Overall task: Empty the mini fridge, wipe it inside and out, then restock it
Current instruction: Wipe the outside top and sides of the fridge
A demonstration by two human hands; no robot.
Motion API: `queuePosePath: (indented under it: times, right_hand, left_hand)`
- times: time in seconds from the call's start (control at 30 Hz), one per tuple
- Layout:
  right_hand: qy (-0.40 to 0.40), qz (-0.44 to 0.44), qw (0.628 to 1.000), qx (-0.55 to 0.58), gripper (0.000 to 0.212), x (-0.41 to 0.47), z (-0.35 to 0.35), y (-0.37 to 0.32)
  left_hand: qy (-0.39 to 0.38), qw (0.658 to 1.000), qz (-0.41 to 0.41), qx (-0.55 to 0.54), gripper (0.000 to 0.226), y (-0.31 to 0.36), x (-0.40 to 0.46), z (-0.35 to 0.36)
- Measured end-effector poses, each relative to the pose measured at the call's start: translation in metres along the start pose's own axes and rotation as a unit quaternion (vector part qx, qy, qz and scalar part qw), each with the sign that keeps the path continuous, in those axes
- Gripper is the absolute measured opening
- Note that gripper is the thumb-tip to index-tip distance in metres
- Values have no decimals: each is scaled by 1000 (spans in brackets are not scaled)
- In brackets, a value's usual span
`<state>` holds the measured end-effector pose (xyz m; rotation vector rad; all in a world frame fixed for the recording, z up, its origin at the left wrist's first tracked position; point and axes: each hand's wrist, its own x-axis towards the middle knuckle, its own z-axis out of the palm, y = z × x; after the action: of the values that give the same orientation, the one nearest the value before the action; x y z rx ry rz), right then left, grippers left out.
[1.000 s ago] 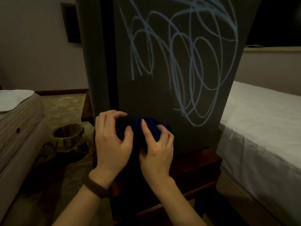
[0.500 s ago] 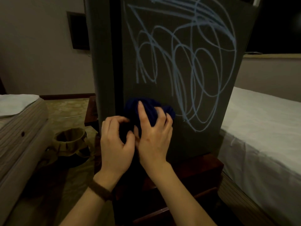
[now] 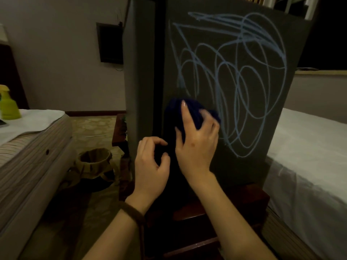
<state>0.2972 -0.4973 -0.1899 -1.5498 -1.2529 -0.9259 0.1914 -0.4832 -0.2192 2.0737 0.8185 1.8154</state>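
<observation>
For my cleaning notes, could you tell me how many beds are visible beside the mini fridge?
2: a bed at the left edge with a striped mattress side, and a bed on the right under a white sheet. Both run out of frame.

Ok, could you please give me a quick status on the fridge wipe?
Right hand presses dark blue cloth on scribbled grey fridge door. Left hand pinches its hanging end. Nothing blocking.
</observation>
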Motion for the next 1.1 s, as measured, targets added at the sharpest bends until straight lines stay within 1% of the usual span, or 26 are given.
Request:
queuePosePath:
  times: [0.13,0.17,0.23,0.3,0.4,0.47,0.5,0.57,0.63,0.73,0.8,0.87,0.93,1.03,1.1]
  right_hand:
    - [-78,-33,996,-23,56,-90,15,24]
    - [-91,-39,995,-23,56,-100,15,28]
    - [-97,-37,995,-10,56,-92,12,29]
    - [-76,-17,997,11,56,-57,2,19]
    - [-18,23,999,39,54,10,-11,3]
    - [10,45,998,47,53,33,-13,-2]
    - [15,41,998,40,53,32,-11,-3]
    - [-2,10,1000,17,54,7,-4,2]
    - [-36,-15,999,5,53,-40,7,15]
    - [-91,-10,996,-5,55,-101,15,40]
    - [-107,5,994,17,56,-109,13,51]
    - [-92,20,994,58,59,-92,9,59]
    - [-49,35,995,78,58,-59,2,64]
    - [22,107,993,43,55,-4,-3,76]
    - [43,146,988,24,56,12,1,79]
  left_hand:
    - [4,1000,-3,-14,22,0,0,-1]
    - [3,1000,-3,-14,22,1,0,-2]
    - [-8,1000,-4,-16,24,2,0,-3]
    - [-23,1000,-7,-17,25,3,1,-5]
    - [-32,999,-7,-11,23,4,2,-7]
    - [-32,999,-7,-7,24,4,2,-7]
    - [-30,1000,-6,-7,24,4,2,-7]
    - [-21,1000,-4,-2,24,3,1,-6]
    - [-6,1000,0,11,23,2,0,-3]
    - [9,999,6,49,21,2,-3,7]
    - [13,998,9,69,21,4,-6,15]
    - [13,997,10,72,20,6,-9,23]
    - [14,997,11,73,16,8,-11,29]
    - [28,996,16,88,17,10,-12,37]
    - [44,993,22,104,17,9,-11,42]
